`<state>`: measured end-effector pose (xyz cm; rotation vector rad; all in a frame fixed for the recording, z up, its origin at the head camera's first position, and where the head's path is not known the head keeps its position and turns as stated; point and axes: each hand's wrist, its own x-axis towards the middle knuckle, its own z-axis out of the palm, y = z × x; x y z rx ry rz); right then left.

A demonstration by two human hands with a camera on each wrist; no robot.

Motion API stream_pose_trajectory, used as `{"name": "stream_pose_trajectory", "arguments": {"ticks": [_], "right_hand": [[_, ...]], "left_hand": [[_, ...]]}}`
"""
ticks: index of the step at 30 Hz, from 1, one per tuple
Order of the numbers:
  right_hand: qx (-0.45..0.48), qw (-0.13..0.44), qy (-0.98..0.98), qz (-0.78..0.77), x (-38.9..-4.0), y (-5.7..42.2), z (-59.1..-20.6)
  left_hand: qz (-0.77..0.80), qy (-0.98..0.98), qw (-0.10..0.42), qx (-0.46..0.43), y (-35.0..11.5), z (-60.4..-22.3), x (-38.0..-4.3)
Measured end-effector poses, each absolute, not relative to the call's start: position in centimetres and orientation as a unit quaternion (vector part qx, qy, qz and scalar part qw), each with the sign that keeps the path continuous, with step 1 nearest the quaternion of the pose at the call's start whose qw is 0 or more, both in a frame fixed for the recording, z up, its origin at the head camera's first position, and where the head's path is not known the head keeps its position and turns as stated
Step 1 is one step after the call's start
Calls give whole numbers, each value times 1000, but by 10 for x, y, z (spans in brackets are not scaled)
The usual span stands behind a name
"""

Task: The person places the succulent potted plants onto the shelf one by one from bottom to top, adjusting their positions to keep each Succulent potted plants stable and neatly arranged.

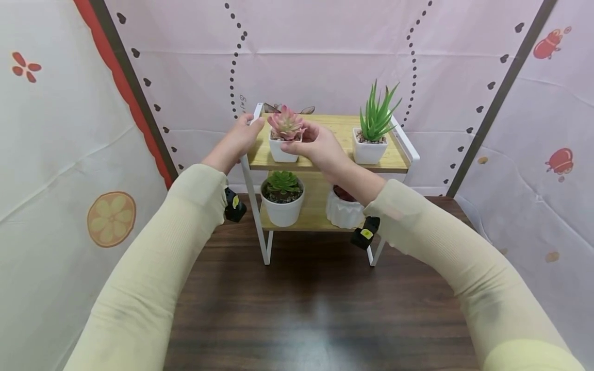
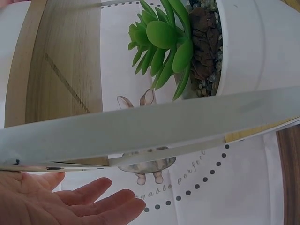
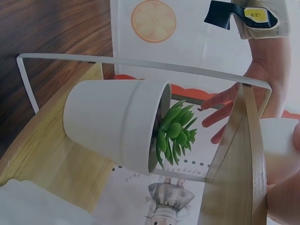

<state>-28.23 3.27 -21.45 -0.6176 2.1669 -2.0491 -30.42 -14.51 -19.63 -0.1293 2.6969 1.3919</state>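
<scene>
A small square white pot (image 1: 282,153) with a pink succulent (image 1: 285,123) stands at the left of the shelf's top board. My right hand (image 1: 325,148) holds it between thumb and fingers from the right. In the right wrist view, only part of that hand (image 3: 285,197) shows beside the pot. My left hand (image 1: 242,136) rests against the white metal frame at the shelf's left end. The left wrist view shows this hand (image 2: 89,204) with its fingers extended below the frame bar (image 2: 154,126). Whether the pot bears fully on the board, I cannot tell.
A potted aloe (image 1: 377,116) stands at the top board's right end. Below, the lower board (image 1: 315,221) carries a round pot with a green succulent (image 1: 283,203) and a ribbed white pot (image 1: 343,212), partly behind my right arm. Printed cloth walls (image 1: 325,67) surround the shelf.
</scene>
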Motion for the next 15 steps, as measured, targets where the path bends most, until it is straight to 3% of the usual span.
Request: {"name": "stream_pose_trajectory", "arguments": {"ticks": [15], "right_hand": [[-214, 38, 725, -654, -279, 30, -216]], "left_hand": [[458, 887, 47, -37, -146, -197, -305]]}}
